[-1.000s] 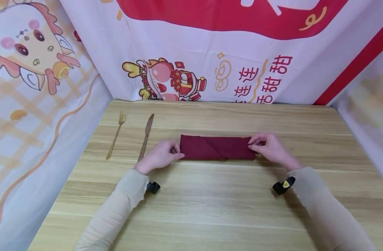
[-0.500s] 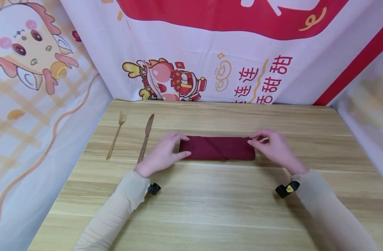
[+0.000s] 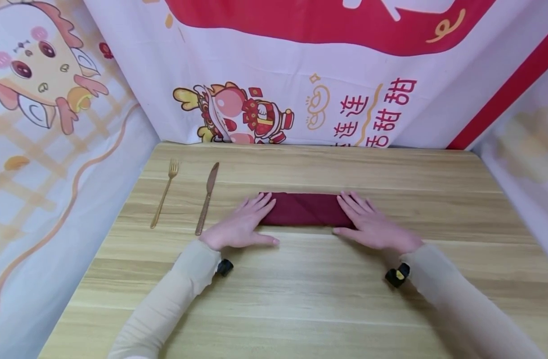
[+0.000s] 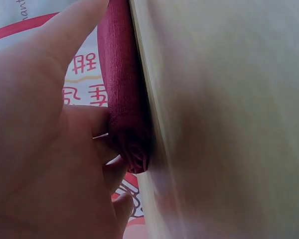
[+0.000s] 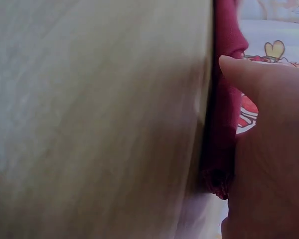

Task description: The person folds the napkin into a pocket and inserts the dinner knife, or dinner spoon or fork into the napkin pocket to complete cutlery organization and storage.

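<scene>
A dark red cloth napkin [image 3: 305, 209], rolled into a long flat bundle, lies crosswise on the wooden table [image 3: 300, 284]. My left hand [image 3: 240, 227] rests on its left end, fingers straight and thumb stretched out along the near side. Over the right end lies my right hand [image 3: 372, 224], its fingers straight too, the thumb by the near edge. In the left wrist view the napkin's end [image 4: 132, 144] shows spiral layers beside the fingers. The right wrist view shows the other rolled end [image 5: 219, 174] under the hand.
Left of the napkin lies a copper-coloured knife [image 3: 207, 199], just beyond the left wrist. Farther left is a gold fork [image 3: 165, 192]. A printed cloth [image 3: 318, 75] hangs behind the table's far edge, with another printed cloth [image 3: 45, 149] along the left side.
Both hands have gone from pinching or touching the napkin's ends with curled fingers to lying over it with straight fingers. They have come inward; the napkin has hardly moved.
</scene>
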Demonstrator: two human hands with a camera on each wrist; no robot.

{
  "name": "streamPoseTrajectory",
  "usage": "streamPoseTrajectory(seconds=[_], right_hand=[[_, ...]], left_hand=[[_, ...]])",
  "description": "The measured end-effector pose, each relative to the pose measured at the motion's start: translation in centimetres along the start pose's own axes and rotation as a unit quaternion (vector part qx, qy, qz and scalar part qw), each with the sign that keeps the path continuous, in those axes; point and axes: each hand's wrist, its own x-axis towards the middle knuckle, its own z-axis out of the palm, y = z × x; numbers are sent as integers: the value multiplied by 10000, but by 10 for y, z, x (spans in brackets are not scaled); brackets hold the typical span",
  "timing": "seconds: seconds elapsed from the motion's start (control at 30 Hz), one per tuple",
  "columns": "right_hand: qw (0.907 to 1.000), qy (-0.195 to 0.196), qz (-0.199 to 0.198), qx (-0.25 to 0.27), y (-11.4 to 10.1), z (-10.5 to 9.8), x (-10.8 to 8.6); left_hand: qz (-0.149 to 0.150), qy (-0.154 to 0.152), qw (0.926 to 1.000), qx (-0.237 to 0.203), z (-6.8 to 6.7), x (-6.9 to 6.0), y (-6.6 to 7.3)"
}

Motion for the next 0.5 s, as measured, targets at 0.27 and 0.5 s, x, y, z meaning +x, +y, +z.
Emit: streamPoseTrajectory(seconds=[0.27, 0.5], right_hand=[[9996, -70, 285, -45, -7, -6, 1], [9992, -159, 311, -211, -23, -9, -12]], left_hand=[[-68, 256, 9996, 138, 5, 1, 5], [64, 296, 9990, 330, 12, 3, 15]])
